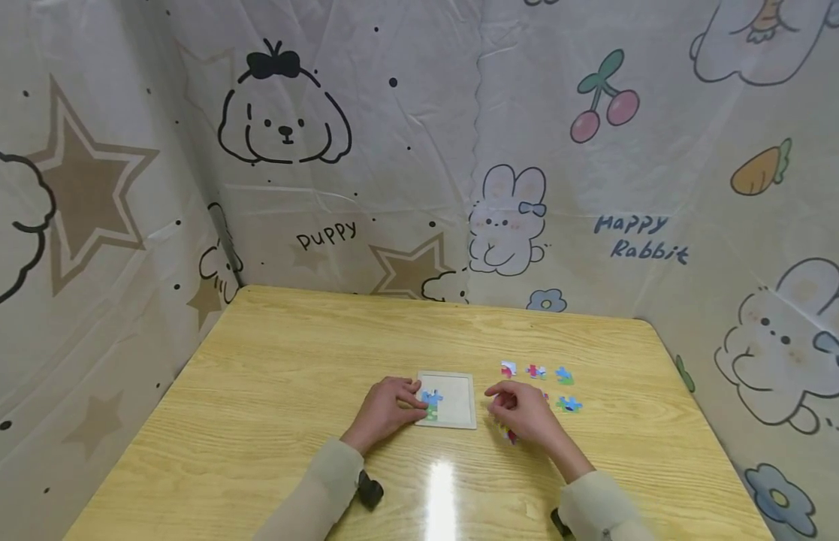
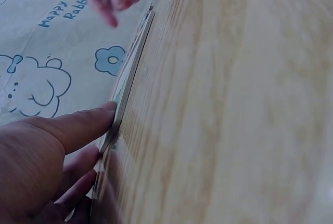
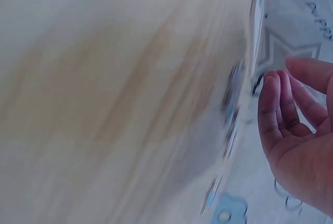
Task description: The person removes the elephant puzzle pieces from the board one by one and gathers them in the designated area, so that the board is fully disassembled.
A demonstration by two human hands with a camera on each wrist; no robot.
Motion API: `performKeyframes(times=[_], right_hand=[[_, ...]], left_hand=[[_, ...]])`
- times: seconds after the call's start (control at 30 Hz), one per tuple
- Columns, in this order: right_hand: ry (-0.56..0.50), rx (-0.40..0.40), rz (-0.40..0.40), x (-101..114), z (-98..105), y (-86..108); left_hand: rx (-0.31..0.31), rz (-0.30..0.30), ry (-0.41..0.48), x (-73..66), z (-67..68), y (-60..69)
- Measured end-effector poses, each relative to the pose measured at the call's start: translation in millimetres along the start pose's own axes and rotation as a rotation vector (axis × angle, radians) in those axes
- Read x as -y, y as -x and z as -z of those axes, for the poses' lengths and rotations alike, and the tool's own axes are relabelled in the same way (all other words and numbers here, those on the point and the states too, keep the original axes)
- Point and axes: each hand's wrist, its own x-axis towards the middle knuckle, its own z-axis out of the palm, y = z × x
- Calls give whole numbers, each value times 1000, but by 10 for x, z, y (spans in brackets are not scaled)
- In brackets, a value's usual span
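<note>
A square, light-rimmed puzzle tray (image 1: 457, 400) lies on the table with joined blue and green jigsaw pieces (image 1: 430, 400) along its left side. My left hand (image 1: 392, 406) rests at the tray's left edge. Its thumb (image 2: 86, 125) touches the tray near the pieces, while the other fingers lie by the rim. To the right of the tray, my right hand (image 1: 523, 412) hovers over loose jigsaw pieces, partly covering them. In the right wrist view its fingers (image 3: 268, 102) are loosely bent, thumb apart, with nothing seen between them.
Several loose jigsaw pieces lie right of the tray, among them a red and white piece (image 1: 508, 369), a red and blue piece (image 1: 536, 371) and a blue-green piece (image 1: 569, 404). A printed cloth (image 1: 419, 150) hangs around the wooden table (image 1: 291, 361).
</note>
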Motion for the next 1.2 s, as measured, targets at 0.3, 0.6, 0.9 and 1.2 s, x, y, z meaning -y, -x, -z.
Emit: performKeyframes(times=[0.3,0.6,0.9,1.2], right_hand=[[-65,109,59,327,-401,-321],[-12,150,50,403,-591,-491],[34,150,28,454,-624,-539],[17,152,12,459,-623,-557]], left_hand=[[-7,0,5,5,-4,3],[-5,-27,-53,32,-3,4],[16,-30,-80,25,19,-3],[13,-33,-78,25,15,-12]])
